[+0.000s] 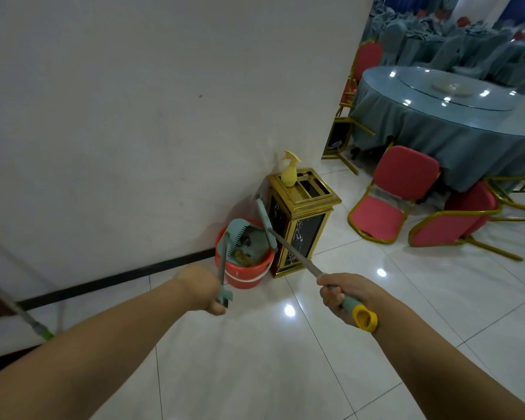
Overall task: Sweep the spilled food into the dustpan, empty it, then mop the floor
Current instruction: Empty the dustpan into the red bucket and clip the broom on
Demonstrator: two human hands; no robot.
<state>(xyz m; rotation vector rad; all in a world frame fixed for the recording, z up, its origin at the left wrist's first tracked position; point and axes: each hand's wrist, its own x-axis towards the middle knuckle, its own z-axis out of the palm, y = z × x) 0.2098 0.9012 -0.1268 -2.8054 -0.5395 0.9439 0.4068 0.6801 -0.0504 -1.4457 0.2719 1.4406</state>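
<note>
- White glossy tiled floor point(285, 374) met a plain white wall point(134, 101) with black skirting.
- Teal plastic dustpan point(246, 237) was tipped over the red plastic bucket point(246, 274), food scraps inside the bucket.
- Left hand point(203, 287) gripped the dustpan's long handle point(222, 268).
- Right hand point(343, 294) was clamped on the metal broom handle with teal-yellow grip point(297, 253); teal broom head point(265, 219) at the bucket rim.
- Gold-and-black marble bin point(300, 219) stood just beside the bucket, yellow spray bottle point(289, 171) on top.
- Red gold-framed chairs point(391, 192) sat by the round grey-clothed table point(452, 116).
</note>
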